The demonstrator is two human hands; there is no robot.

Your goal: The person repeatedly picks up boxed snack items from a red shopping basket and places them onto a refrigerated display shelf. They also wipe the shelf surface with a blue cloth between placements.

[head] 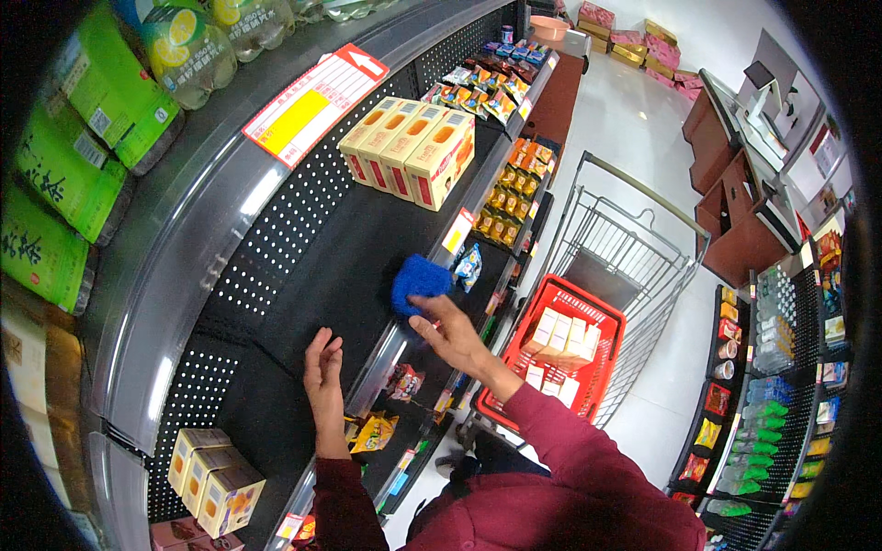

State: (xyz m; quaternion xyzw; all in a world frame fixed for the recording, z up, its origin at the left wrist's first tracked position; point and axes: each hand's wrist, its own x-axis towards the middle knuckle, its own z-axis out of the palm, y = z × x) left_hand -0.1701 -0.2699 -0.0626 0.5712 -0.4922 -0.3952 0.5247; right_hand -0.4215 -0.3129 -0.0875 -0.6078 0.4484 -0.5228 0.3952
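Observation:
My right hand (448,330) holds a blue cloth (419,282) at the front edge of a black store shelf (344,268). The fingers press on the cloth's near side. My left hand (325,375) hovers over or rests on the same shelf, to the left of the cloth, with nothing in it; whether it touches the shelf I cannot tell. Up the shelf stands a row of cream food boxes (420,151). Several more cream boxes (215,482) stand at the lower left.
A shopping cart (634,234) with a red basket (613,344) of cream boxes stands in the aisle at right. Snack packs (482,89) lie at the shelf's far end. Price-tag rails edge the shelves. Green drink packs (89,131) fill the upper shelf; counters (744,200) stand beyond the cart.

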